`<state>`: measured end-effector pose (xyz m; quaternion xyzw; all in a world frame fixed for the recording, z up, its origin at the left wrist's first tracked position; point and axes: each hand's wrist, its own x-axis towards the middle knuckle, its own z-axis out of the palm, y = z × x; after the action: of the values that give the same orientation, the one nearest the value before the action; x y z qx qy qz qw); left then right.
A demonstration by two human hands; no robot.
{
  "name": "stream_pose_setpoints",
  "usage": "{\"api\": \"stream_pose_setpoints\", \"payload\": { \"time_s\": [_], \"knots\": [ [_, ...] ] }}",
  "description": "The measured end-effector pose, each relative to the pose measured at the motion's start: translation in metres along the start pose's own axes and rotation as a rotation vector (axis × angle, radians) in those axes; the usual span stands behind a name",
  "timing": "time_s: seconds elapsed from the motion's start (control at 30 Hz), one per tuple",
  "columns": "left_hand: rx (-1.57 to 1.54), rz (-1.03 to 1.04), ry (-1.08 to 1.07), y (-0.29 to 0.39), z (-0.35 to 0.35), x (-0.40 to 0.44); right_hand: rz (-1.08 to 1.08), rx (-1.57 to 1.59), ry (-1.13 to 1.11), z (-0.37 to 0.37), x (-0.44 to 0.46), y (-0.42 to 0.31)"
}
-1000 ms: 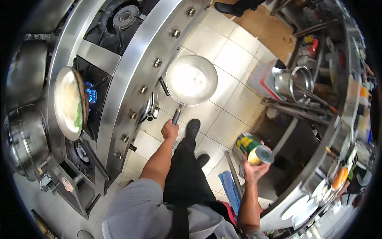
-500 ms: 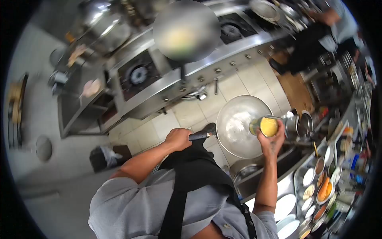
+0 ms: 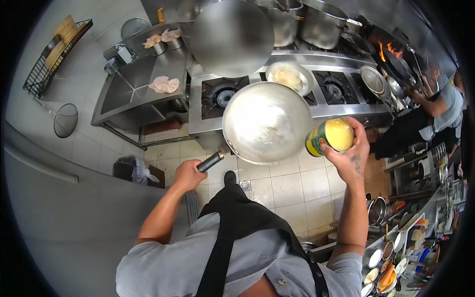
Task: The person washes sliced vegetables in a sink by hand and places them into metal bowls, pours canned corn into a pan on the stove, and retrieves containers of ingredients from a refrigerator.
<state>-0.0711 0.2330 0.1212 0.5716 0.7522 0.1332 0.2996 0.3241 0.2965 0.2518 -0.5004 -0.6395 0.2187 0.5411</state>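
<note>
My left hand (image 3: 188, 176) is wrapped round the dark handle of a large silver pan (image 3: 267, 121), held in the air in front of the stove. Its wide, shiny bowl shows pale glare and no food that I can make out. To the right of the pan, my right hand (image 3: 352, 154) grips an opened can (image 3: 314, 142) with a green and yellow label. Yellow contents show at its top, and the can tilts slightly. The can is close to the pan's right rim; whether they touch I cannot tell.
Behind the pan runs a steel stove with burners (image 3: 225, 96) and a second pan (image 3: 308, 81) of pale food. Large pots (image 3: 321, 24) stand at the back. A co-worker (image 3: 445, 106) is at the right by flames. Ingredient bowls (image 3: 375, 258) line the lower right. A blurred disc hides the upper middle.
My view has turned toward the stove. The pan has moved from over the floor at the right to the stove's front. The can has stayed in my right hand, beside the pan.
</note>
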Motion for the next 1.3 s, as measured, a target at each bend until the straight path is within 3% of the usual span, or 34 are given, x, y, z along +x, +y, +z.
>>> {"api": "stream_pose_setpoints", "payload": {
  "time_s": [0.13,0.27,0.43,0.6,0.77,0.87,0.9,0.97,1.07,1.17,1.27,1.3],
  "knots": [
    [0.078,-0.062,0.229,-0.036,0.009,0.073,0.036,0.044,-0.109,0.067,0.03,0.005],
    [-0.007,-0.148,0.276,-0.069,0.011,0.164,0.09,0.103,-0.187,0.147,0.063,0.028],
    [-0.019,-0.231,0.226,-0.098,0.021,0.255,0.151,0.06,-0.216,0.241,0.105,0.047],
    [-0.072,-0.239,0.117,-0.104,0.031,0.293,0.199,-0.01,-0.245,0.311,0.144,0.059],
    [-0.132,-0.226,-0.182,-0.107,0.014,0.303,0.194,0.116,-0.285,0.364,0.173,0.066],
    [-0.084,-0.006,0.367,-0.086,-0.003,0.303,0.168,0.122,-0.316,0.388,0.183,0.083],
    [-0.396,0.121,0.384,-0.081,-0.006,0.316,0.178,0.133,-0.332,0.395,0.185,0.082],
    [-1.296,0.026,-0.033,-0.055,-0.02,0.344,0.174,0.138,-0.411,0.406,0.19,0.084],
    [-1.896,0.042,-0.73,-0.009,-0.061,0.35,0.231,0.252,-0.567,0.426,0.199,0.087],
    [-2.071,0.136,-0.741,-0.025,-0.036,0.378,0.372,0.437,-0.74,0.447,0.215,0.108],
    [-2.022,0.008,-0.466,-0.035,-0.033,0.398,0.205,0.275,-0.599,0.461,0.211,0.159],
    [-1.854,0.01,-0.361,-0.042,-0.033,0.407,0.314,0.239,-0.619,0.452,0.21,0.162]
  ]
}}
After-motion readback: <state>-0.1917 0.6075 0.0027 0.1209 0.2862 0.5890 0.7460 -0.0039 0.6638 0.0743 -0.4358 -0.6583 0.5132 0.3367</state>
